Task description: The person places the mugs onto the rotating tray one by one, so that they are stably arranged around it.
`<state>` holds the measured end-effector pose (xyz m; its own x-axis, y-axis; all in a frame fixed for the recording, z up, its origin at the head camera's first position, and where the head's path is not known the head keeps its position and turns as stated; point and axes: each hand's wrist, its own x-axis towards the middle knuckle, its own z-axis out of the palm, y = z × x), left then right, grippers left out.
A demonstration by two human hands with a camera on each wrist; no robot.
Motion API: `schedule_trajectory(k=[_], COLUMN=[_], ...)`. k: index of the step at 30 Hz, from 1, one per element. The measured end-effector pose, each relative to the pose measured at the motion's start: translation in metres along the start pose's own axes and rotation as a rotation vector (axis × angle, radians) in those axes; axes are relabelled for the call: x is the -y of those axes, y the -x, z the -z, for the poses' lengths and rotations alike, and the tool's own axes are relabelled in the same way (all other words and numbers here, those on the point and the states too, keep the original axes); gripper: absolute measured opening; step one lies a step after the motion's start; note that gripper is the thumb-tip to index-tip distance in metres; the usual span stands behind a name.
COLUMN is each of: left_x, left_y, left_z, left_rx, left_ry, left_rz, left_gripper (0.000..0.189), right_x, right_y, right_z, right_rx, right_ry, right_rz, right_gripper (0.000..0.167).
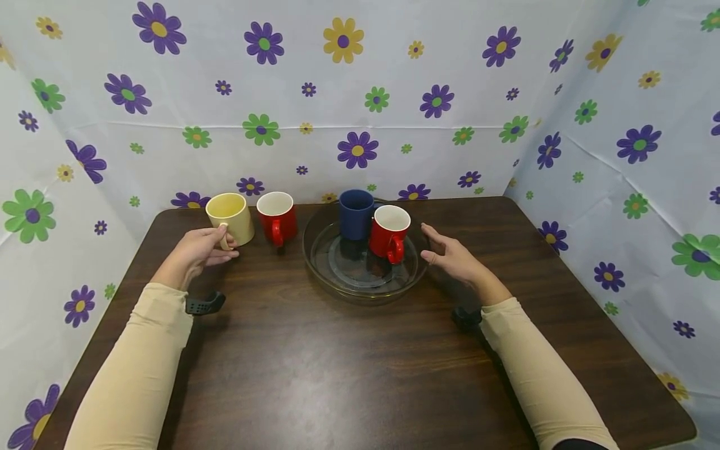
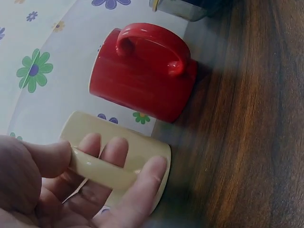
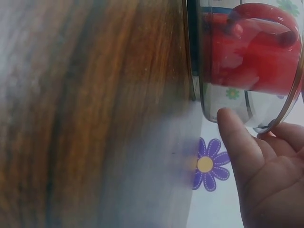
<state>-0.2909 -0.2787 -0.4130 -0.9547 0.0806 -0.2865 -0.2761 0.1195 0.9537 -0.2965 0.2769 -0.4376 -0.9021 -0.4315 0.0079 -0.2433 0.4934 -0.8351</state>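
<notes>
At the table's far left a pale yellow mug (image 1: 242,226) stands upright, its handle held by my left hand (image 1: 194,253). The left wrist view shows the thumb pressing the handle and fingers passing through it, on the yellow mug (image 2: 88,124). Close by on the right stands a red mug (image 1: 287,226) with a white inside. A round clear glass dish (image 1: 332,289) contains a blue mug (image 1: 352,224) and a second red mug (image 1: 382,237). My right hand (image 1: 458,257) rests at the dish's right side, fingers fairly straight; in the right wrist view they touch the glass wall.
The dark wooden table (image 1: 304,369) has rounded corners. A white flower-patterned cloth (image 1: 388,159) hangs right behind its back edge and along both sides. A dark band (image 1: 205,304) sits at the left wrist, another (image 1: 465,317) at the right.
</notes>
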Motion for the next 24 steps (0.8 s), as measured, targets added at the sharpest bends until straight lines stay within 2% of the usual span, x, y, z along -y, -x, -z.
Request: schedule_trajectory(k=[5, 10, 12, 18, 24], left_x=[0.003, 0.007, 0.008, 0.005, -0.005], left_y=[0.003, 0.005, 0.005, 0.003, 0.011], left_z=[0.001, 0.004, 0.005, 0.011, 0.020], left_rx=[-0.061, -0.092, -0.099, -0.094, -0.088], left_ry=[0.015, -0.081, -0.121, -0.154, -0.179], left_rz=[-0.051, -0.087, -0.099, -0.130, -0.192], left_gripper=[0.040, 0.043, 0.044, 0.041, 0.037], right_x=[0.002, 0.000, 0.000, 0.001, 0.000], right_y=[-0.001, -0.001, -0.001, 0.000, -0.002], right_z=[-0.002, -0.005, -0.005, -0.002, -0.001], right_rx=[0.012, 0.000, -0.007, -0.023, -0.019], right_ry=[-0.016, -0.022, -0.030, -0.056, -0.052], right_rz=[-0.022, -0.026, -0.020, -0.011, -0.030], right_gripper=[0.076, 0.076, 0.074, 0.071, 0.073])
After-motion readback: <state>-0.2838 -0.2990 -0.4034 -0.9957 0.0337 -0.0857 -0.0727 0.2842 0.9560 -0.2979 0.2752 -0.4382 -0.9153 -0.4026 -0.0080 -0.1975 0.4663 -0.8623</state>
